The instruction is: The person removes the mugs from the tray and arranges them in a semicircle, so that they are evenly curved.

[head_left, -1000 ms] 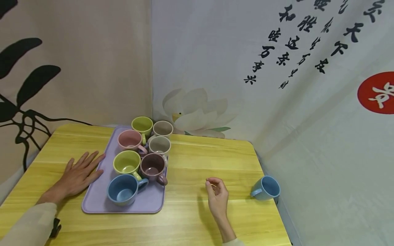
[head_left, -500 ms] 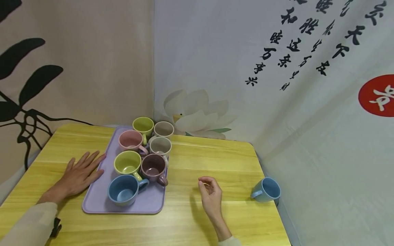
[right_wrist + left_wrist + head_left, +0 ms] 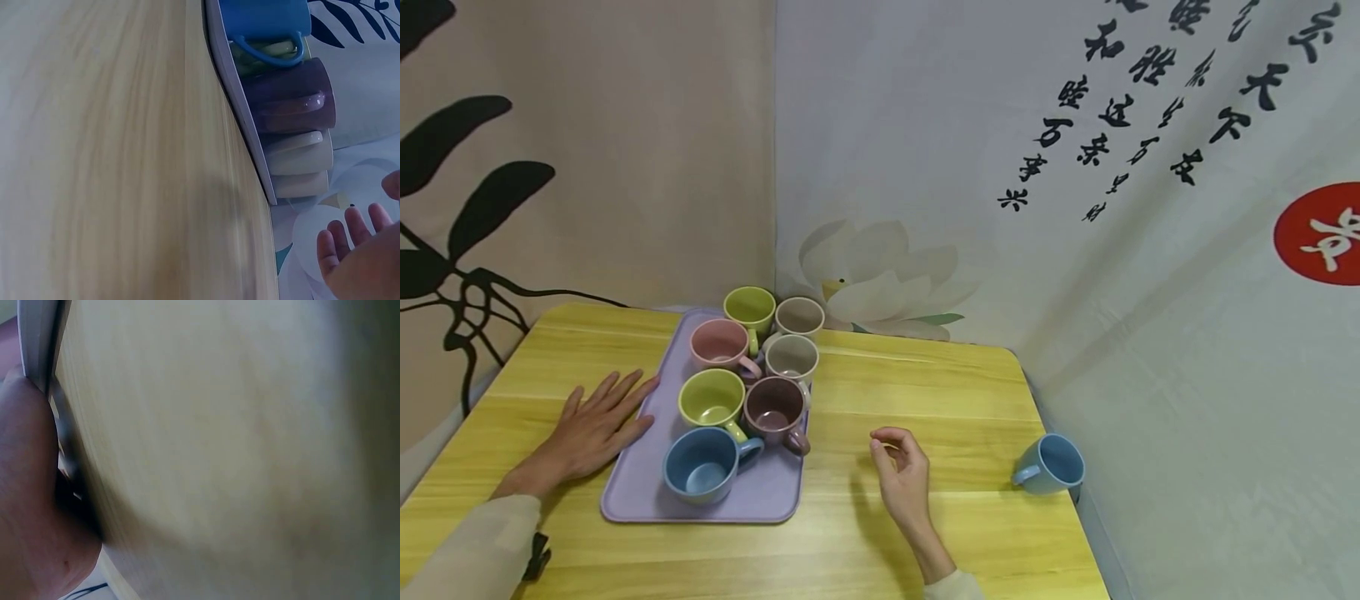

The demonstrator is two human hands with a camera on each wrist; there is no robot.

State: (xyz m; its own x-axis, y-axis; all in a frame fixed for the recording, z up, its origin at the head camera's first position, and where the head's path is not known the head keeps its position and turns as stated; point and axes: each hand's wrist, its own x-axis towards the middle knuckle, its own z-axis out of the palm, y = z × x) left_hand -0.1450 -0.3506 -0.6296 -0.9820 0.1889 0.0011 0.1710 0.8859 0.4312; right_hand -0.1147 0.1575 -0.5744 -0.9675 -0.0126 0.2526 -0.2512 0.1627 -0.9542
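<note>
My left hand [image 3: 591,429] lies flat with spread fingers at the left edge of a purple tray [image 3: 760,504], its fingertips touching the rim. On that tray stand several mugs: a blue mug [image 3: 688,475] in front, a yellow-green mug [image 3: 711,404], a maroon mug [image 3: 771,421], a pink mug [image 3: 718,343], and greyish and green ones behind. My right hand [image 3: 904,483] hovers over the table right of the tray, fingers loosely bent, holding nothing. In the right wrist view its fingers [image 3: 356,228] are apart with no object between them.
Another blue mug [image 3: 1048,464] stands near the right edge of the yellow wooden table [image 3: 925,383], its handle pointing left. A printed cloth [image 3: 887,150] with a lotus and characters hangs behind the table. A plant pattern [image 3: 493,200] shows at left.
My right hand has moved left, toward the tray and away from the lone blue mug. My left hand, the tray and the mugs have stayed in place.
</note>
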